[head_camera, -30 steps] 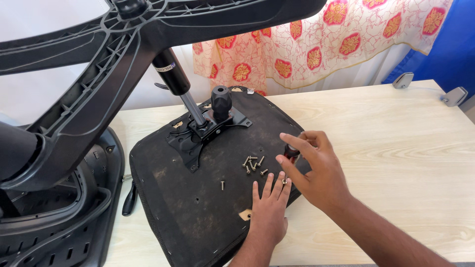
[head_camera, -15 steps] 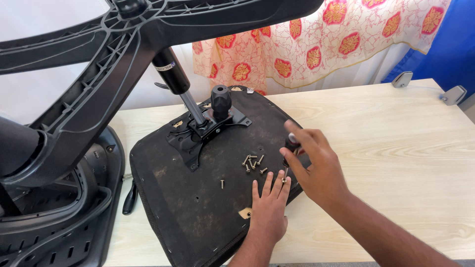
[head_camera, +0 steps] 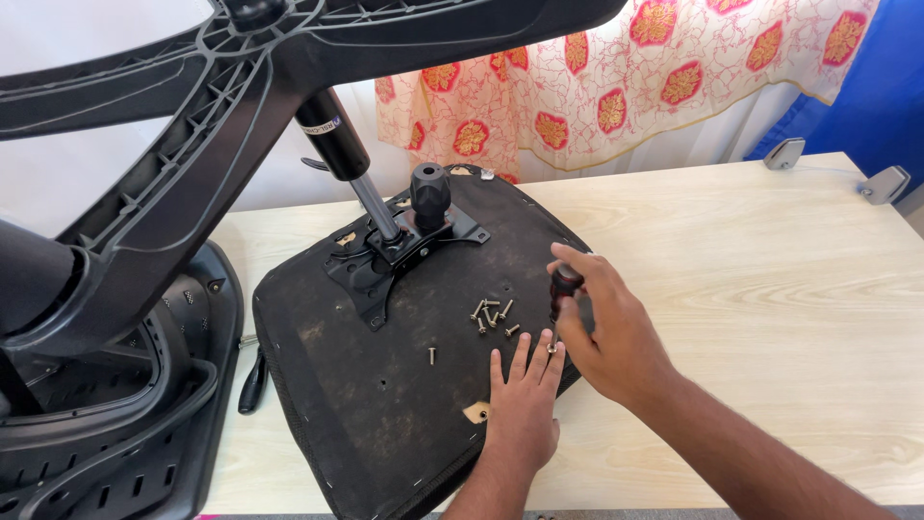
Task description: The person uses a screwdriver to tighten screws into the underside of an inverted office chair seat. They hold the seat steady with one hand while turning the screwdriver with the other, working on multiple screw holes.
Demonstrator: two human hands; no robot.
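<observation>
An upturned black chair seat (head_camera: pixel 385 404) lies on a light wooden table (head_camera: pixel 770 289). My left hand (head_camera: pixel 523 404) rests flat on the seat's near right part, fingers spread. My right hand (head_camera: pixel 606 327) grips a dark-handled screwdriver (head_camera: pixel 561 294) held upright, its tip down at the seat's right edge by my left fingertips. A small heap of loose screws (head_camera: pixel 491 315) lies just left of the screwdriver, and a single screw (head_camera: pixel 432 355) lies further left. The metal mounting plate (head_camera: pixel 395 252) with a black knob (head_camera: pixel 430 190) and gas cylinder (head_camera: pixel 348 164) sits at the seat's far side.
The black star-shaped chair base (head_camera: pixel 192 106) looms across the upper left. A black chair backrest (head_camera: pixel 106 404) lies at the left table edge. A flower-patterned cloth (head_camera: pixel 616 77) hangs behind the table. Two metal brackets (head_camera: pixel 837 169) sit at the far right.
My right hand closed around the screwdriver and stood it upright at the seat's right edge. My left hand stayed flat on the seat.
</observation>
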